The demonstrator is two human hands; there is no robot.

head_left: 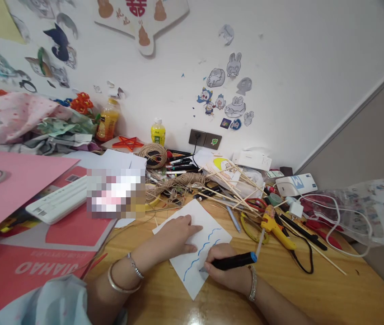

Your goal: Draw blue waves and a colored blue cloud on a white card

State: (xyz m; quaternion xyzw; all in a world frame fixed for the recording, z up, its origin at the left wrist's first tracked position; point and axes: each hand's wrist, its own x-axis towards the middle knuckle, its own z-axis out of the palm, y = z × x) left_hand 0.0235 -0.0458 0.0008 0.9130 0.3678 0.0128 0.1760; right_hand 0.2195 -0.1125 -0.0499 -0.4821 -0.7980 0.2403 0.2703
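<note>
A white sheet of paper (199, 216) lies on the wooden table (314, 293) with wavy blue lines (203, 249) drawn across it. My left hand (177, 235) rests flat on the paper, fingers stretched out, pinning it down. My right hand (227, 267) is closed around a black marker with a blue end (236, 260), its tip touching the paper at the lower wavy line. Both wrists wear silver bangles.
A yellow glue gun (275, 227), wooden skewers (236, 192), twine (175, 183), pens and a clear plastic bag (361, 210) crowd the table behind the paper. A white keyboard (59, 201) and pink card (12, 185) lie at left. Two juice bottles stand by the wall.
</note>
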